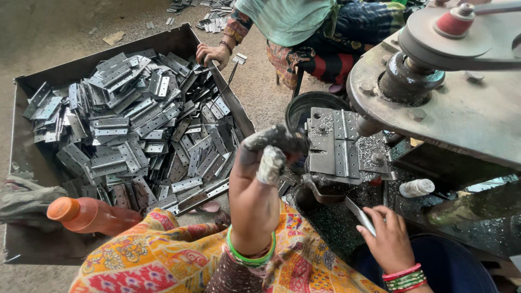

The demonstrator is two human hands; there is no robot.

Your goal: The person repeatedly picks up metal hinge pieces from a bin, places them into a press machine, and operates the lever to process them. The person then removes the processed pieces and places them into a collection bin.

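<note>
Holding a metal strip (359, 215), right fingers (380, 217) clenched; tray (32, 163) brims with hinges (135, 130).

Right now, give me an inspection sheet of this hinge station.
Surface: machine bed strewn with metal swarf.
Job's things: hinge lying open in the fixture; a flat hinge leaf in the right hand.
Clutter: tray heaped with hinges; orange bottle; small white bottle.
Grippers: left hand, fingers wrapped, beside the fixture; its grip cannot be made out.
Cables: drive belt on pulley.
Surroundings: another person's hand at the tray rim.
</note>
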